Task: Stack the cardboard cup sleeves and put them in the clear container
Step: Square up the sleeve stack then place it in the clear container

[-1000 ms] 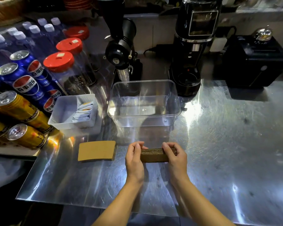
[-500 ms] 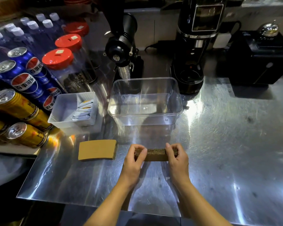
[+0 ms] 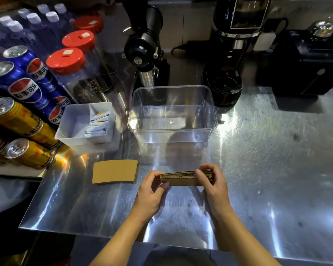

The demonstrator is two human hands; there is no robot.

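We find the stack of brown corrugated cardboard cup sleeves (image 3: 183,177) held just near of the empty clear rectangular plastic container (image 3: 211,116). Since a second ago it has shifted slightly right, its layered edges now squared. The left hand (image 3: 152,191) pinches the left end between thumb and curled fingers. The right hand (image 3: 213,187) curls its fingers over the right end. One flat brown sleeve (image 3: 114,171) remains on the steel counter (image 3: 258,169), left; we judge stacking incomplete.

Brown sleeves (image 3: 181,178), clear container (image 3: 172,116)
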